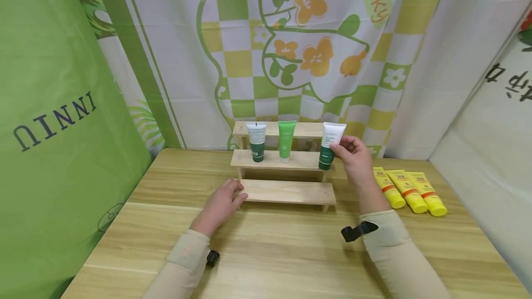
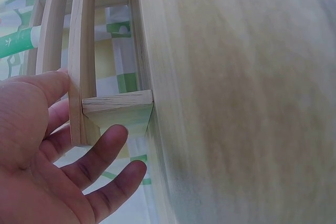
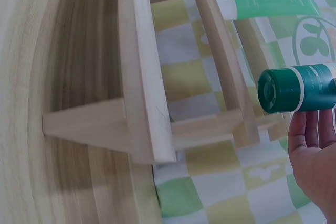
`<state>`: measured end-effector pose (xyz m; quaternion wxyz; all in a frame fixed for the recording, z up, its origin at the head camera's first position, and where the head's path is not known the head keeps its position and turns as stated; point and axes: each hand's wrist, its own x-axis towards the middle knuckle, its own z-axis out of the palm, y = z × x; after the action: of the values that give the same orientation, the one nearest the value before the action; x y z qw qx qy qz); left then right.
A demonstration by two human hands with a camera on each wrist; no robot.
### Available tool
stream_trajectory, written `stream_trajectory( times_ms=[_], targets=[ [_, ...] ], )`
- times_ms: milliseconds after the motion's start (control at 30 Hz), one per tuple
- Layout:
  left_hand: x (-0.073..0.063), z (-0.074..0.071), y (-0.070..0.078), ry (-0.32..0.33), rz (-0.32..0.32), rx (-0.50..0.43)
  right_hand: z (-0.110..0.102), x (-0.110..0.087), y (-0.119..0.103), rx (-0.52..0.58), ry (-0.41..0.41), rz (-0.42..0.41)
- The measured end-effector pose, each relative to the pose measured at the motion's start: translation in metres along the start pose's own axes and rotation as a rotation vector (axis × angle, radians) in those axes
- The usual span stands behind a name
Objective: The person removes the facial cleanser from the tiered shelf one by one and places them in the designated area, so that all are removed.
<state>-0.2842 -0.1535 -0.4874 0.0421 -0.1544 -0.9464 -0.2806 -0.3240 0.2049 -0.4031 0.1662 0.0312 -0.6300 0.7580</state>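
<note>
My right hand [image 1: 356, 160] pinches a white and dark-green squeeze tube [image 1: 332, 135], cap down, at the right end of the middle step. In the right wrist view a small gap shows between its green cap [image 3: 273, 92] and the step. My left hand [image 1: 222, 202] touches the left end of the bottom step of a wooden tiered shelf [image 1: 287, 192], its fingers loosely spread in the left wrist view. A light-green tube [image 1: 286, 140] and a grey-white and dark-green tube [image 1: 257, 144] stand cap down on the middle step.
Three yellow tubes [image 1: 409, 191] with orange bands lie side by side on the wooden table [image 1: 282, 253], right of the shelf. Behind the shelf hangs a patterned curtain [image 1: 245, 59]; a green cloth [image 1: 54, 82] hangs at the left.
</note>
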Motion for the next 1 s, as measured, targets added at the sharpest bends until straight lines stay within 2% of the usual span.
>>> stream_trajectory(
  times_ms=[300,633,1000],
  targets=[
    [-0.001,-0.002,0.002,-0.014,-0.009,-0.015,-0.020,-0.003,-0.008,-0.031,0.033,0.030],
    [0.000,0.001,0.000,-0.007,-0.015,-0.018,-0.042,-0.006,-0.012,-0.036,0.044,0.023],
    [0.001,-0.001,0.000,-0.010,-0.004,-0.022,-0.072,-0.021,-0.018,-0.097,0.036,0.055]
  ],
)
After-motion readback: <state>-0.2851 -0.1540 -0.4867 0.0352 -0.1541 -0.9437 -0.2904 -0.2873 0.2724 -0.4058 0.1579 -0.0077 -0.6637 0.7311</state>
